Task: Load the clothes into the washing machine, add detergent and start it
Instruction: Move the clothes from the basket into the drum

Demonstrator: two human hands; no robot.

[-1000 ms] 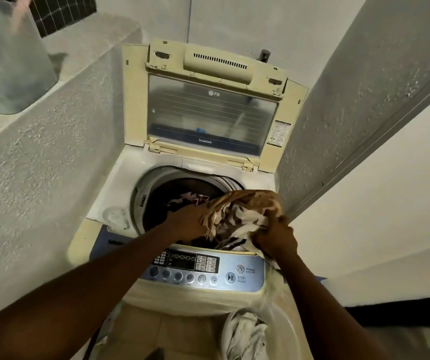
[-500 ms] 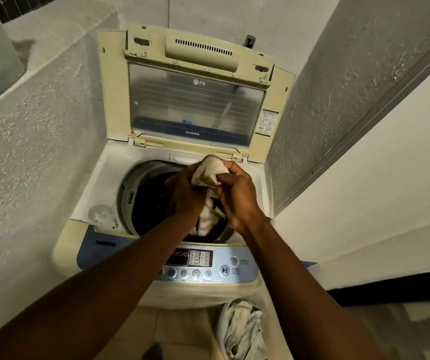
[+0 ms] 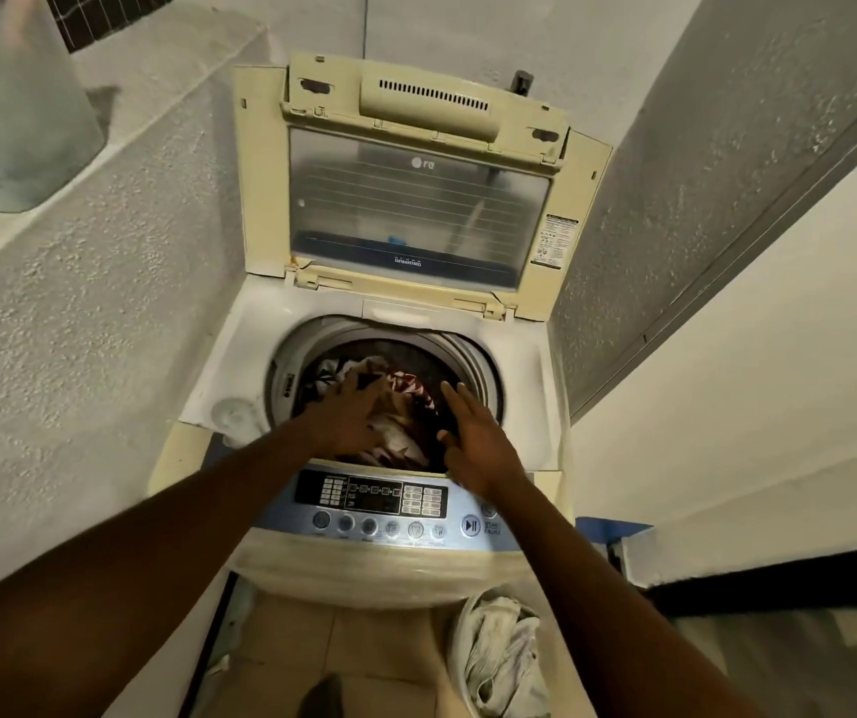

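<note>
A cream top-loading washing machine stands with its lid raised against the back wall. Inside the drum lies a heap of clothes, brown, white and red. My left hand rests flat on the heap with fingers spread. My right hand hovers over the drum's right side, fingers apart, holding nothing. The blue control panel with its start button sits just below my wrists. More white clothes fill a basket on the floor in front of the machine.
Rough grey walls close in on both sides of the machine. A ledge at upper left carries a pale translucent container. A white door or panel runs along the right. Tiled floor shows below the machine.
Both hands held a bundle of clothes over the drum before; they have let it drop in and now lie open, the left pressing on the heap.
</note>
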